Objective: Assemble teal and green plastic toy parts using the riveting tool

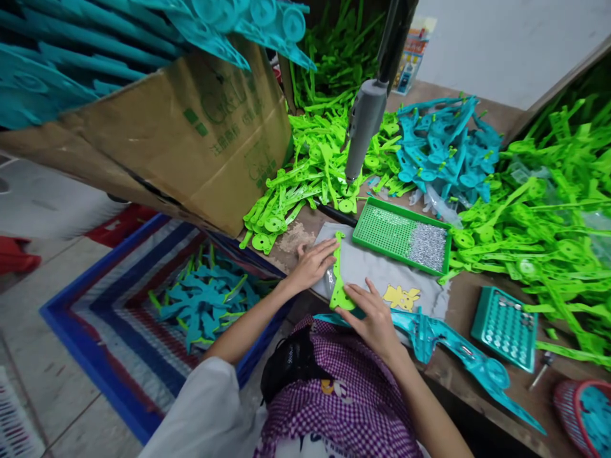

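A long bright-green plastic part lies on a grey cloth in front of me. My left hand presses its fingertips on the part's narrow upper end. At the wide lower end, my right hand grips the edge between thumb and fingers. A bit of clear plastic shows beside the part, under my left hand. A long turquoise plastic piece lies along the table edge by my right wrist. Just beyond my hands sits a green perforated tray with many small silvery pieces at its right end.
A grey electric screwdriver hangs above the bench. Piles of green parts and turquoise parts lie behind the tray. A cardboard box stands left, above a blue-rimmed bin. A teal tray and red basket are at right.
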The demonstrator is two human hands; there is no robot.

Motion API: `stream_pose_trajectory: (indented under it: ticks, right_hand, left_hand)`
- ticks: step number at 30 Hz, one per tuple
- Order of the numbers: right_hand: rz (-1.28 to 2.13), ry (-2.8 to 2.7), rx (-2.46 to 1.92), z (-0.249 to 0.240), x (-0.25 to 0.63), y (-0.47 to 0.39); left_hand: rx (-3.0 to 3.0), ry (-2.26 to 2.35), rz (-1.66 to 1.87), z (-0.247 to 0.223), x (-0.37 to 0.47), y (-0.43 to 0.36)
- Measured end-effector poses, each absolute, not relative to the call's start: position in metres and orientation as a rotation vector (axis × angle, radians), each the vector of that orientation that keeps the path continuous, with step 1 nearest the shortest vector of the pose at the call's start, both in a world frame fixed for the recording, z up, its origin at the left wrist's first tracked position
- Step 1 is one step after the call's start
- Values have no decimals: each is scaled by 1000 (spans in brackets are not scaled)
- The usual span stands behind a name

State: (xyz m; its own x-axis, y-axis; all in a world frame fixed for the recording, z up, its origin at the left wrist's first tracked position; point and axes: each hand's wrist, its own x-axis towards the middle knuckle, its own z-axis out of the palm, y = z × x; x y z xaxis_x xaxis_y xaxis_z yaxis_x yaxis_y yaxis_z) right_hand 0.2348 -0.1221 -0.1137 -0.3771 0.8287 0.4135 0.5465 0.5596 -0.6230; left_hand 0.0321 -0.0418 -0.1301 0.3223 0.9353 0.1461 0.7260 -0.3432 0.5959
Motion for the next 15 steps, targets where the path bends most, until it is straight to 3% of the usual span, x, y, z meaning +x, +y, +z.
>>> stream_pose_trajectory:
  ticks: [15]
  right_hand:
    - [479,-2210,-1141,-121,240,-122]
  left_hand:
    - [2203,1441,534,-118,32,-27]
